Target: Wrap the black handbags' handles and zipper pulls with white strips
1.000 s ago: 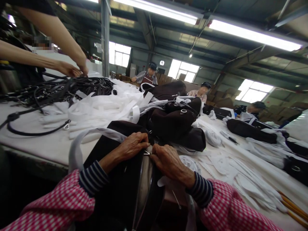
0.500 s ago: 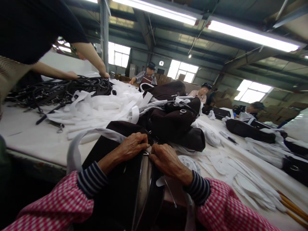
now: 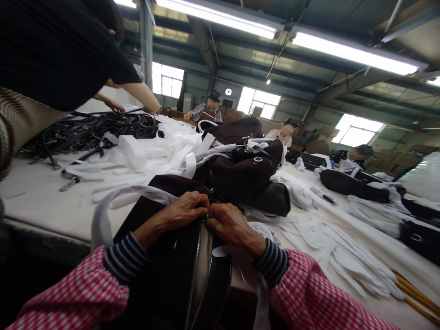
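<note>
A black bag [image 3: 154, 256] stands in front of me, its long metal zipper [image 3: 197, 270] parted to show a beige lining. At the far end of the zipper my left hand [image 3: 184, 211] is closed on the bag's edge, fingers bent and thumb pressed in. Close beside it, my right hand [image 3: 232, 225] pinches the zipper pull, which its fingers mostly cover. The fingertips of both hands almost meet. A pale wrapped handle [image 3: 103, 220] arches from the bag's left side. At the right side hangs a white tag [image 3: 221, 251].
More dark bags [image 3: 240, 174] are piled just beyond my hands. White strips [image 3: 161, 151] and black straps with metal clips [image 3: 92, 133] cover the table's left. Foam pieces [image 3: 354, 256] lie right. A co-worker [image 3: 51, 59] leans over the straps; others work further back.
My hands stay at the zipper's far end, and the right fingers now cover more of the pull. The co-worker at left has leaned further over, dragging some straps; a clip on the table has shifted left.
</note>
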`<state>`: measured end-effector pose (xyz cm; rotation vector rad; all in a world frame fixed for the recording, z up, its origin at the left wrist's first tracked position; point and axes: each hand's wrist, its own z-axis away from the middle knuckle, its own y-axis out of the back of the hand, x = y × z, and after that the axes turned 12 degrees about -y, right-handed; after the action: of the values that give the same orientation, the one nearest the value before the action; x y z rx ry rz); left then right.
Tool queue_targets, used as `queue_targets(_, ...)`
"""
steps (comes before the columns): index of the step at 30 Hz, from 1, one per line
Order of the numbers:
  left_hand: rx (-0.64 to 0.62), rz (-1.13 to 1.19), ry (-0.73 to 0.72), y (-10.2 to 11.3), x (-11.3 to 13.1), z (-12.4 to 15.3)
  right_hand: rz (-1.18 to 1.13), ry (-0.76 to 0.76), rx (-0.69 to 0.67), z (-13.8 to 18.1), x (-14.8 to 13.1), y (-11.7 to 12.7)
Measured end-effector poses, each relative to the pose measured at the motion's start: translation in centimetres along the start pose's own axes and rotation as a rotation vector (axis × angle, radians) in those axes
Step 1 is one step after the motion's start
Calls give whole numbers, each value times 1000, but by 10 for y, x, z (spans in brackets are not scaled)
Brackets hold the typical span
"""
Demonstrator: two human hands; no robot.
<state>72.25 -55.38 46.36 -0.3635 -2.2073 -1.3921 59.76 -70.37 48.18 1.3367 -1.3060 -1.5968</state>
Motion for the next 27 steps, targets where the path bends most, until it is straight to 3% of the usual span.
queue_targets(7,21,130,-8,5,4,2,-50,-23,-23,-1,1,1)
queue_targets(15,120,151,-42,-4,2,-4,-201,-22,-70,-4,3,3)
queue_targets(22,45,277,-57,-3,-1,-5,-274,-15,-80,-5,8,-2)
queue_targets(27,43,136,-44,-5,-4,-5,-284,19,-81,-7,10,-4)
